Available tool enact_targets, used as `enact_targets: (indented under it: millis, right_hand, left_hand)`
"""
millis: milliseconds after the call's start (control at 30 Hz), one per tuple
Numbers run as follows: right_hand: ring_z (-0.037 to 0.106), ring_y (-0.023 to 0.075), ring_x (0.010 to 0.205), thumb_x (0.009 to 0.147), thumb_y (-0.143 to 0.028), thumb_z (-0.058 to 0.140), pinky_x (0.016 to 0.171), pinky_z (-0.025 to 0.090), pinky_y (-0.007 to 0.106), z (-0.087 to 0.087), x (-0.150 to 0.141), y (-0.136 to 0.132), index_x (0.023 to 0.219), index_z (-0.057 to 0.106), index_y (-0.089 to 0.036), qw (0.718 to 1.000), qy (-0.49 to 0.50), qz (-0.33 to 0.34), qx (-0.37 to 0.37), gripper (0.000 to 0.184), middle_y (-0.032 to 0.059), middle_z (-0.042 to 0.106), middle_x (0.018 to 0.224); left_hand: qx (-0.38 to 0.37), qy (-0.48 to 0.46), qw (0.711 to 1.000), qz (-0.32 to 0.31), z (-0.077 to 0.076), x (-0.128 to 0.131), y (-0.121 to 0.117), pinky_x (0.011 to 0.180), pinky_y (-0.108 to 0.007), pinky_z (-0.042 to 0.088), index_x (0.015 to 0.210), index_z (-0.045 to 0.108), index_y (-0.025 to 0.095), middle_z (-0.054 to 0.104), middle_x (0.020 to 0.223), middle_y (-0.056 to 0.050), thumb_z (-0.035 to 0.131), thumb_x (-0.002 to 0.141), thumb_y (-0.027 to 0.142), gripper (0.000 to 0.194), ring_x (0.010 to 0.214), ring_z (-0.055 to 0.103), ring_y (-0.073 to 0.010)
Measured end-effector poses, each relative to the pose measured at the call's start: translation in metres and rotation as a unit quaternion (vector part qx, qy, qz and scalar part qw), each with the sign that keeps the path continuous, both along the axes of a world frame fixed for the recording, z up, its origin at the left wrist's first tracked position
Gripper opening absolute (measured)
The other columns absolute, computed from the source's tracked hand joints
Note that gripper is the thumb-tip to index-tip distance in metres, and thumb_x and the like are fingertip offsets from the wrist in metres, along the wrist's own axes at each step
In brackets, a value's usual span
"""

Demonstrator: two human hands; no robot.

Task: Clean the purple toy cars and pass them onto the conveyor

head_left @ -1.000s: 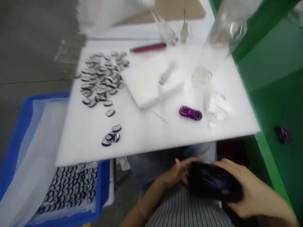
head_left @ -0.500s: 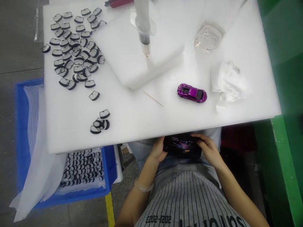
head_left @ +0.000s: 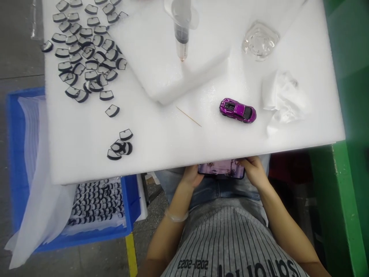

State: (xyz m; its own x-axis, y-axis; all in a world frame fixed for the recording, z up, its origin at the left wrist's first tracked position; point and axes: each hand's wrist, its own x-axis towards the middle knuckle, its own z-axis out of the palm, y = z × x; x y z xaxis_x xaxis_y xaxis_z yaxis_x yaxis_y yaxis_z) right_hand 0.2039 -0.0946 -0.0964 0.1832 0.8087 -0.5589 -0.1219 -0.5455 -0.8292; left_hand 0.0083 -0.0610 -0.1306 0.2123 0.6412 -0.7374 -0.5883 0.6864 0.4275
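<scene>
— What do we have in our hands?

— A phone [head_left: 221, 169], held flat in our lap just below the near edge of the desk [head_left: 86, 161]. Our left hand [head_left: 191, 176] is closed on its left end and our right hand [head_left: 255, 171] is closed on its right end. The desk edge hides the far part of the phone, and the screen that shows looks pale and purplish.

— And on the desk?

— A purple toy car [head_left: 238, 110] sits near the front, well apart from both hands. Just to its left lies a thin wooden stick [head_left: 188, 116]. To its right we see a crumpled white tissue [head_left: 284, 100], and beyond that a small clear dish [head_left: 260, 40].

— Further back?

— A white foam block [head_left: 161, 57] with a syringe [head_left: 182, 29] above it, tip pointing down at the block. On the left, a spread of small black-edged plastic pieces [head_left: 83, 57], with a few more [head_left: 119, 145] nearer the front.

— Beside the desk?

— A blue bin [head_left: 17, 161] on the floor at our left, lined with white sheet and holding more of those pieces.
</scene>
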Motion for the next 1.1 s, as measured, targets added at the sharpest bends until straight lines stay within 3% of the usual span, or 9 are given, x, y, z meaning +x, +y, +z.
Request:
enact_targets:
  millis: [133,333,667,767,833,933,1100]
  right_hand:
    - [0.058,0.0225,0.084,0.068,-0.039,0.062,0.074,0.046,0.033,-0.001,-0.003,0.003,0.068,0.057,-0.021,0.999,0.023,-0.049,-0.004,0.018,0.0027,0.059,0.071]
    - [0.038,0.0121,0.058,0.057,-0.032,0.062,0.053,0.030,0.026,-0.001,-0.003,-0.002,0.060,0.052,-0.020,0.995,0.046,-0.078,-0.044,0.016,-0.0010,0.042,0.058]
    - [0.043,0.0118,0.055,0.057,-0.029,0.063,0.051,0.035,0.026,-0.004,0.002,-0.013,0.071,0.061,-0.020,0.992,0.066,-0.089,-0.056,0.017,-0.0010,0.053,0.063]
    - [0.057,0.0173,0.066,0.059,-0.028,0.066,0.061,0.047,0.030,-0.002,0.002,-0.013,0.081,0.066,-0.021,0.995,0.069,-0.066,-0.040,0.023,0.0019,0.065,0.076]
    - [0.064,0.0238,0.087,0.063,-0.032,0.069,0.077,0.054,0.037,-0.001,0.001,-0.012,0.087,0.068,-0.022,0.996,0.065,-0.056,-0.027,0.026,0.0049,0.071,0.090]
    - [0.062,0.0286,0.113,0.070,-0.041,0.070,0.101,0.050,0.044,0.000,-0.001,-0.009,0.096,0.068,-0.021,0.997,0.047,-0.064,-0.008,0.033,0.0081,0.071,0.109]
    - [0.056,0.0285,0.126,0.083,-0.045,0.064,0.113,0.042,0.048,0.011,0.008,-0.014,0.115,0.064,-0.021,0.990,-0.049,-0.123,0.049,0.040,0.0092,0.066,0.124]
  left_hand:
    - [0.012,0.000,1.000,0.002,0.001,-0.004,0.005,0.113,-0.042,0.045,0.093,0.072,0.020,0.075,0.107,-0.005,0.083,0.072,0.038,0.029,0.127,0.058,-0.0270]
    - [0.024,0.000,1.000,0.002,-0.001,-0.007,0.003,0.114,-0.042,0.044,0.094,0.073,0.021,0.075,0.108,-0.004,0.085,0.068,0.042,0.036,0.130,0.055,-0.0266]
    - [0.009,-0.004,1.000,-0.010,0.000,0.000,-0.002,0.115,-0.044,0.041,0.099,0.073,0.018,0.074,0.114,-0.006,0.080,0.074,0.041,0.035,0.130,0.055,-0.0281]
    - [0.008,-0.001,1.000,-0.004,0.000,0.002,-0.001,0.114,-0.043,0.041,0.099,0.073,0.018,0.074,0.113,-0.007,0.080,0.073,0.041,0.035,0.131,0.054,-0.0286]
    - [0.006,-0.001,1.000,-0.005,0.000,0.003,-0.001,0.114,-0.043,0.042,0.098,0.073,0.019,0.074,0.113,-0.007,0.078,0.075,0.041,0.033,0.132,0.053,-0.0289]
    - [-0.001,-0.001,1.000,-0.010,0.001,0.008,-0.003,0.114,-0.044,0.042,0.098,0.072,0.019,0.073,0.114,-0.008,0.077,0.075,0.041,0.032,0.133,0.052,-0.0302]
    - [-0.026,0.002,1.000,-0.017,0.005,0.036,-0.004,0.114,-0.049,0.041,0.101,0.069,0.020,0.073,0.112,-0.010,0.076,0.078,0.038,0.029,0.133,0.051,-0.0328]
